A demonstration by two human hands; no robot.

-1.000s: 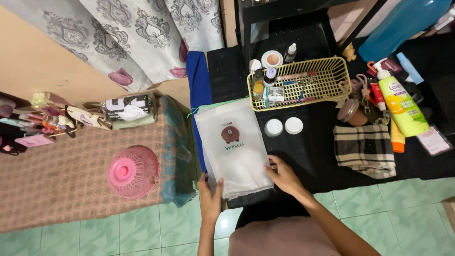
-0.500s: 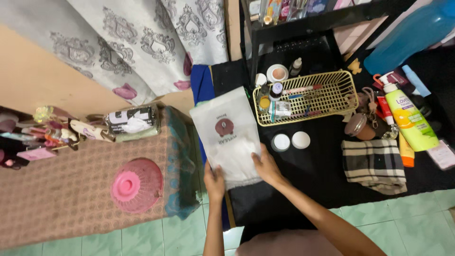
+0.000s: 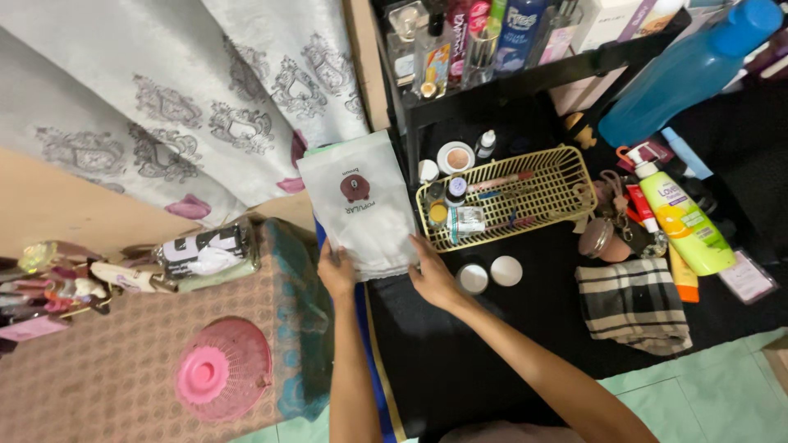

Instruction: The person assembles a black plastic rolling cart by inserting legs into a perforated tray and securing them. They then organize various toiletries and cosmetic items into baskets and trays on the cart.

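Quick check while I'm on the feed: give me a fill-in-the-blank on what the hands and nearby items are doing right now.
Both the left hand and the right hand grip the lower edge of a ____ pouch.
Right of the pouch sits a ____ wire basket of cosmetics.
The domed mesh cover on the patterned cloth is ____.
The folded cloth on the black mat has a ____ pattern.

Missing words: white; yellow; pink; plaid

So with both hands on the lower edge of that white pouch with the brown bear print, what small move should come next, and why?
Probably lift the white pouch with the brown bear print a little further and clear of the yellow wire basket. The left hand and right hand grip only its bottom corners, it stands tilted against the patterned grey curtain, and its right edge sits close to the basket.
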